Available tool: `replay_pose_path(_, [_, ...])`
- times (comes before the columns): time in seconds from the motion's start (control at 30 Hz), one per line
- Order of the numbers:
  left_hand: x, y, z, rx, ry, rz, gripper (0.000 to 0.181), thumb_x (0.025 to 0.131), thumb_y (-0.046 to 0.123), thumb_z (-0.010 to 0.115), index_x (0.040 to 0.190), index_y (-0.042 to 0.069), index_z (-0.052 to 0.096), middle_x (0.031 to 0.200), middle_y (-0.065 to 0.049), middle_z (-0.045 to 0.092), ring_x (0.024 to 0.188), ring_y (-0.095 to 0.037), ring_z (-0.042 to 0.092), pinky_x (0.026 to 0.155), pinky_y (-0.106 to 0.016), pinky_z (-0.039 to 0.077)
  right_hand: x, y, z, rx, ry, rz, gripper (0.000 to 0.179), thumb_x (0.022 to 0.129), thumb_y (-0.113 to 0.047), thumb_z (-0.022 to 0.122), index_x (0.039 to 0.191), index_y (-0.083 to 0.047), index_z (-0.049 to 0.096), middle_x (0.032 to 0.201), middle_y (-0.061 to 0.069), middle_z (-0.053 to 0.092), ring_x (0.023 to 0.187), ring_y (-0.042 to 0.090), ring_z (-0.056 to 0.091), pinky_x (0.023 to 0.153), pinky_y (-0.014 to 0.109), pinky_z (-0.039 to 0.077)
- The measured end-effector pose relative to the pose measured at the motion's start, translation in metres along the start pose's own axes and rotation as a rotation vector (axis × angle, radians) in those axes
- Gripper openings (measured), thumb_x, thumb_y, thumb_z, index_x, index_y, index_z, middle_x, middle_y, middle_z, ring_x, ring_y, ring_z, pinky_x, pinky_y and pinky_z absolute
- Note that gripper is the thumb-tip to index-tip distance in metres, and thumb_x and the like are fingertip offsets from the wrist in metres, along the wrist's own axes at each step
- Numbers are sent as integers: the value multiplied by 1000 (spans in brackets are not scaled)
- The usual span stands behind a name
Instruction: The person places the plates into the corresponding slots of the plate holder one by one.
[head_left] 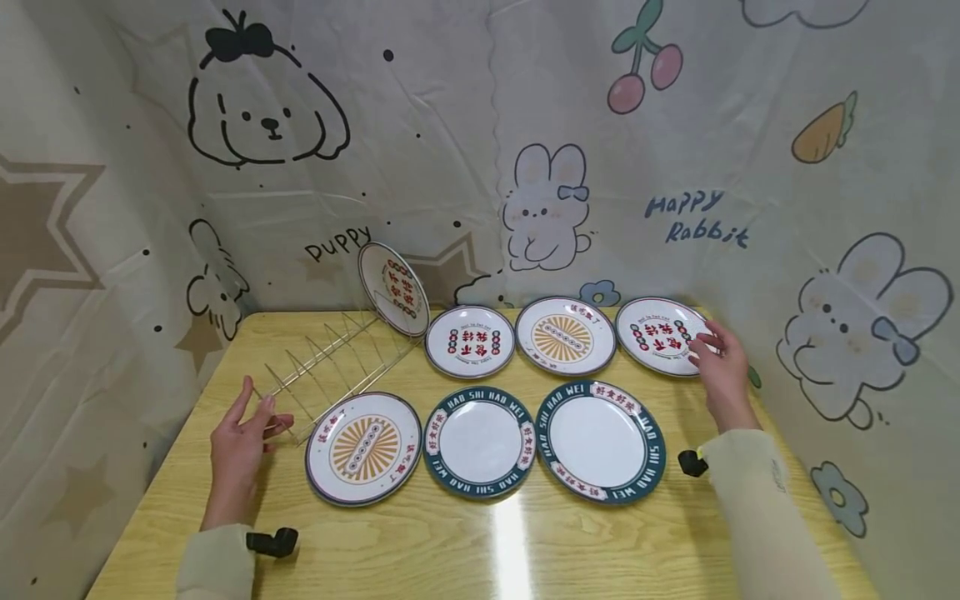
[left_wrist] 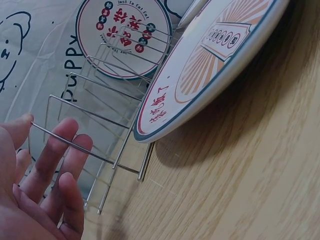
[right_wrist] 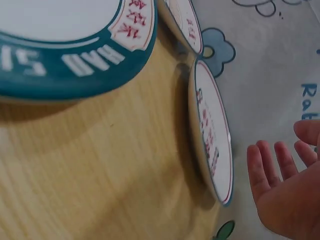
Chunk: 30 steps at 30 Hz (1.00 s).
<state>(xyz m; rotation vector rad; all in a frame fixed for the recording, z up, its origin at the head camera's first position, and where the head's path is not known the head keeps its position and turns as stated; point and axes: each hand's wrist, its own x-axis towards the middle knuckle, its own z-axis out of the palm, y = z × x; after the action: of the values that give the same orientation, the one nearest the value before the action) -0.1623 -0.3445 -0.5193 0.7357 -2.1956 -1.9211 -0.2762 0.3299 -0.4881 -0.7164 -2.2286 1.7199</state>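
My left hand (head_left: 243,437) is at the near end of a wire plate rack (head_left: 326,367), its thumb and fingers around the end wire (left_wrist: 75,145). A small white plate (head_left: 393,289) with red characters stands tilted at the rack's far end. My right hand (head_left: 722,371) is over the right rim of a white plate (head_left: 660,337) with red characters, lying in the back row. Seen from the right wrist, the fingers (right_wrist: 272,162) are loosely bent, apart from that plate, with nothing between them. Beside the rack's near end lies a sunburst plate (head_left: 363,450).
Two green-rimmed plates (head_left: 480,442) (head_left: 600,442) lie in the front row. A red-lettered plate (head_left: 470,342) and another sunburst plate (head_left: 566,336) lie behind them. A printed cloth (head_left: 450,125) hangs around the wooden table (head_left: 390,550).
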Motion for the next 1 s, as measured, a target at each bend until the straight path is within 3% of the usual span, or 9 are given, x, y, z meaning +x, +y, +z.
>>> replay_pose_path(0.27, [-1, 1, 1, 3, 9, -2, 64, 103, 52, 57, 159, 51, 28, 81, 19, 78, 80, 7, 72, 68, -26, 46, 5, 20, -16, 53, 144, 87, 56, 103, -9, 57, 157, -15, 46, 123, -8, 53, 97, 0, 48, 91, 18, 47])
replay_pose_path(0.47, [0, 2, 2, -9, 5, -5, 64, 102, 53, 58, 159, 51, 28, 81, 18, 78, 79, 7, 72, 67, -26, 47, 7, 29, -24, 112, 214, 135, 60, 102, -7, 57, 159, -17, 43, 148, 3, 50, 119, 5, 48, 109, 25, 42])
replay_pose_path(0.6, [0, 2, 3, -4, -1, -5, 66, 101, 54, 58, 160, 50, 27, 82, 18, 78, 80, 7, 72, 68, -26, 46, 10, 36, -25, 130, 210, 198, 64, 101, -7, 58, 161, -20, 39, 151, 2, 45, 119, 6, 46, 105, 23, 46])
replay_pose_path(0.73, [-1, 1, 4, 1, -3, -20, 65, 102, 54, 57, 159, 52, 27, 82, 18, 78, 80, 7, 72, 68, -26, 47, 12, 43, -22, 164, 187, 249, 73, 101, -5, 59, 165, -22, 29, 144, 0, 42, 102, 3, 50, 94, 18, 52])
replay_pose_path(0.87, [-1, 0, 2, -34, -13, -6, 64, 101, 52, 59, 158, 51, 29, 80, 17, 78, 79, 5, 72, 64, -25, 48, 11, 49, -12, 201, 167, 269, 77, 103, -3, 55, 167, -21, 17, 149, 10, 40, 89, 2, 58, 84, 16, 56])
replay_pose_path(1.0, [0, -1, 0, -83, -19, 10, 65, 100, 50, 62, 158, 50, 32, 78, 16, 78, 77, 4, 73, 60, -23, 49, 10, 53, -2, 212, 124, 285, 75, 106, -6, 51, 168, -19, 12, 158, 18, 39, 87, 2, 60, 80, 15, 57])
